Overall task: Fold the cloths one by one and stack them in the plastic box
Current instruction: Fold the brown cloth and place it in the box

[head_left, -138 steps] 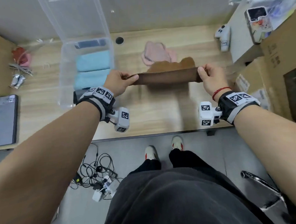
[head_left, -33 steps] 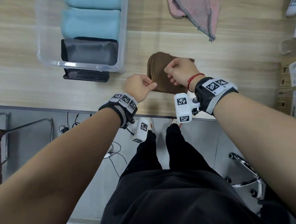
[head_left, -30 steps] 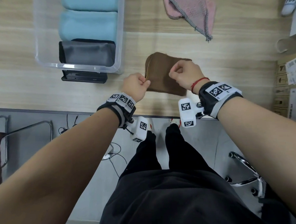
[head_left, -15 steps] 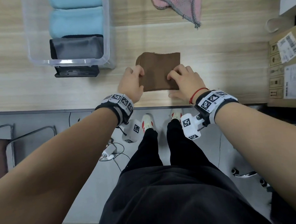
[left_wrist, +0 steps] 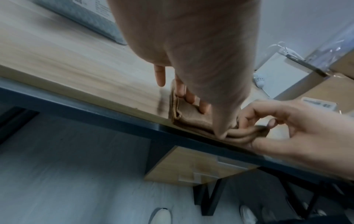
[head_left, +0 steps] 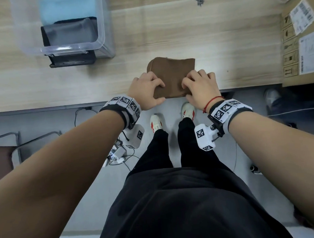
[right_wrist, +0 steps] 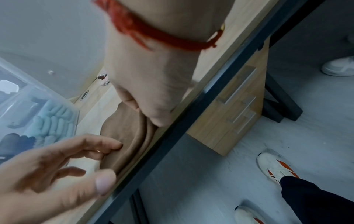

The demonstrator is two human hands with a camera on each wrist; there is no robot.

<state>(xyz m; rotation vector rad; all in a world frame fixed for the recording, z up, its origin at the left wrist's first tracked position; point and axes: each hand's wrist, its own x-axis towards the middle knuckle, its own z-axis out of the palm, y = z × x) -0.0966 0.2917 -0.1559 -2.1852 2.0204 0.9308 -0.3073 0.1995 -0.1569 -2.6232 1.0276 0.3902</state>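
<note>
Right at table edge [head_left: 45, 105]: brown cloth [head_left: 170, 74]

No legible words or numbers anywhere. Brown cardboard box [head_left: 299, 42] at table's right edge carried white shipping label [head_left: 303, 15] with barcode stripes; print too small to read. Second white paper sheet [head_left: 308, 53] on same box showed fine text, unreadable. Box side bore column of black handling pictograms [head_left: 290, 48]: umbrella shape, upward arrows among them. Grey-and-white wristbands [head_left: 124, 105] [head_left: 227, 110] and white wrist-camera housings [head_left: 204, 136] wore black-and-white square fiducial markers, no letters.
</note>
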